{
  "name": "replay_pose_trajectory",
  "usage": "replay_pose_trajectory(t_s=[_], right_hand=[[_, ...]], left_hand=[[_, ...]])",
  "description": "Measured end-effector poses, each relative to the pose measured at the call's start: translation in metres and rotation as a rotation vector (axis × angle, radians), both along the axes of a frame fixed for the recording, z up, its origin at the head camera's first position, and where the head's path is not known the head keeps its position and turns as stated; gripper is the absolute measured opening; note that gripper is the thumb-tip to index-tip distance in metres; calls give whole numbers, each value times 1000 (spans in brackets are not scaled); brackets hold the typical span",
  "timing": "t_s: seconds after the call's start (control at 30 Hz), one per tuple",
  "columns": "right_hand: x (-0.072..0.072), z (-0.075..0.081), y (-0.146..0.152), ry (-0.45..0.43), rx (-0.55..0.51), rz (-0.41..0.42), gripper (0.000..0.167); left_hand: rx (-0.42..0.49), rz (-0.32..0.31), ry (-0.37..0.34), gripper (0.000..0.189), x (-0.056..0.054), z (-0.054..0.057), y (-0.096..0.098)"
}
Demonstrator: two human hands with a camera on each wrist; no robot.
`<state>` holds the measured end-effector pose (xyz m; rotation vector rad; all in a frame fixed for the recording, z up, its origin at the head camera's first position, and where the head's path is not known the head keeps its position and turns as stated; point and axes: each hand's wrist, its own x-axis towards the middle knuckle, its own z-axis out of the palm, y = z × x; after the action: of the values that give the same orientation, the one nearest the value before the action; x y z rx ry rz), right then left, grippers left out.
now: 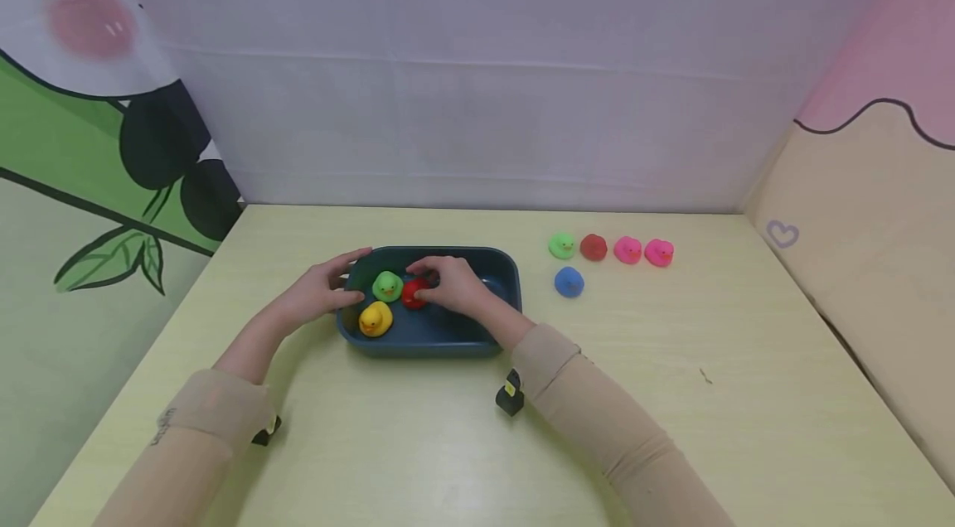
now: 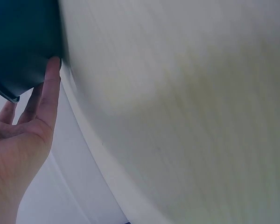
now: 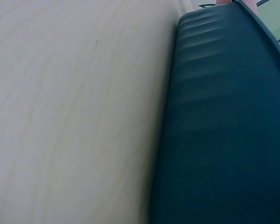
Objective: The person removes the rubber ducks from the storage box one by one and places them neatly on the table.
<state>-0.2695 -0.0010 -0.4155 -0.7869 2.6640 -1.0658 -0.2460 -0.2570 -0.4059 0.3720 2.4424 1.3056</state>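
A dark blue-green tray (image 1: 448,349) stands on the table, holding a green rubber duck (image 1: 387,286), a yellow rubber duck (image 1: 375,319) and a red rubber duck (image 1: 413,293). My right hand (image 1: 457,285) reaches in over the tray and pinches the red duck between thumb and fingers. At the tray's left end, my left hand (image 1: 321,291) holds the rim, thumb over the edge. In the left wrist view, the fingers (image 2: 49,93) of that hand lie along the tray's outer wall (image 2: 23,46). The right wrist view shows only the tray's side (image 3: 219,121), with the right hand out of sight.
Right of the tray, a row on the table (image 1: 634,394) has a green duck (image 1: 562,245), a red duck (image 1: 593,248) and two pink ducks (image 1: 627,250). A blue duck (image 1: 569,282) sits in front of them. A pale cloth wall (image 1: 492,129) rises behind the table.
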Motion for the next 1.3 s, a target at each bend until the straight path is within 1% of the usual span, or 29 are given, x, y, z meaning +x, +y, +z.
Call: replay_pose_trajectory(t_s=[0.2, 0.53, 0.93, 1.3], right_hand=[[-1, -2, 1, -12, 33, -2, 37], [0, -4, -1, 19, 35, 32, 33], [-1, -3, -2, 39, 58, 34, 30], [-1, -1, 3, 36, 29, 27, 27]], left_hand=[[-1, -3, 6, 73, 0, -1, 0], [-2, -6, 1, 73, -1, 0, 0], [-7, 2, -2, 73, -1, -2, 0], [-37, 4, 10, 74, -2, -2, 1]])
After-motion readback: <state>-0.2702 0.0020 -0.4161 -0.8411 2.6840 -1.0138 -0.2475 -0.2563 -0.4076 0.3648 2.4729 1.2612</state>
